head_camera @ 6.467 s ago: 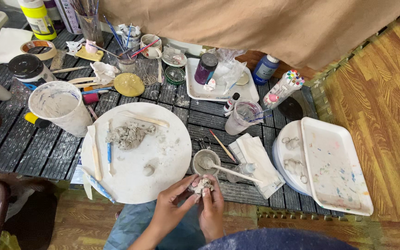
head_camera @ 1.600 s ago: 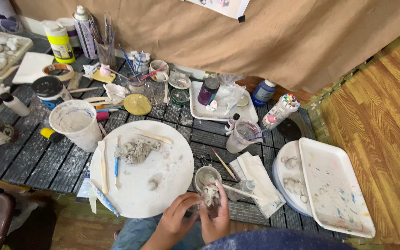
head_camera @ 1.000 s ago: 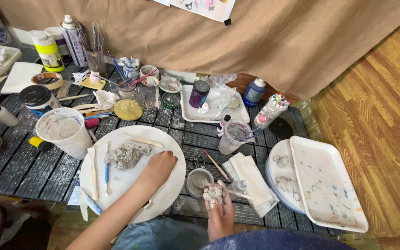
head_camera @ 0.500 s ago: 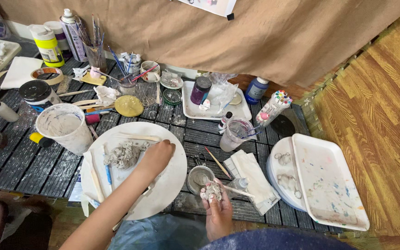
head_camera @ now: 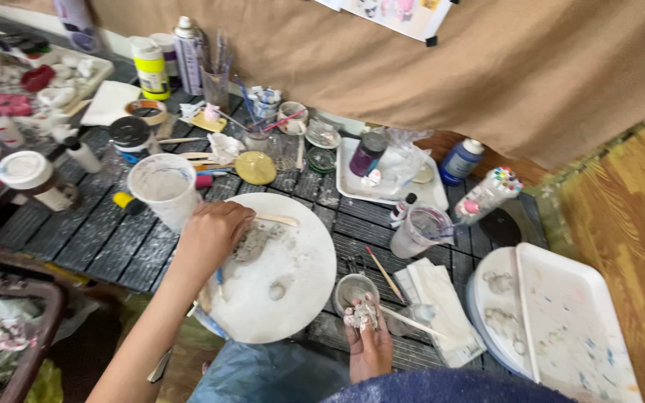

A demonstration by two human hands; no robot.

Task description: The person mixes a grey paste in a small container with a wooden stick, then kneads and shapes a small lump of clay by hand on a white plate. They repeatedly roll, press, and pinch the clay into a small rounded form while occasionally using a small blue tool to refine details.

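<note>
The left hand point(head_camera: 214, 235) reaches out over the round white board point(head_camera: 293, 298) on the dark slatted tabletop point(head_camera: 98, 239). Its fingers are curled down onto a heap of grey clay point(head_camera: 251, 242) that lies on the far left part of the board, right under and just ahead of the fingertips. Whether they pinch a piece of the clay or only press on it cannot be told, as the back of the hand hides them. The heap looks pale grey, rough and crumbly, smeared flat at its edges, and a small round dab of the same clay point(head_camera: 277, 291) sits apart from it near the middle of the board. A flat wooden stick point(head_camera: 278, 220) lies on the board just beyond the fingers.

The right hand point(head_camera: 368, 343) is held low at the near edge of the tabletop, palm up, its fingers point(head_camera: 362, 317) closed around a small lumpy clay piece point(head_camera: 361, 313). This piece is whitish grey, knobbly and wet-looking, and it stands out above the fingertips. Just beyond these fingers stands a small glass bowl point(head_camera: 354, 287) with grey water or slip inside, touching or nearly touching the clay piece in the view. To the right of the fingers lie a thin wooden skewer point(head_camera: 384, 272) and a folded white cloth point(head_camera: 442, 306). A white tub point(head_camera: 162, 186) stands just left of the left hand.
</note>
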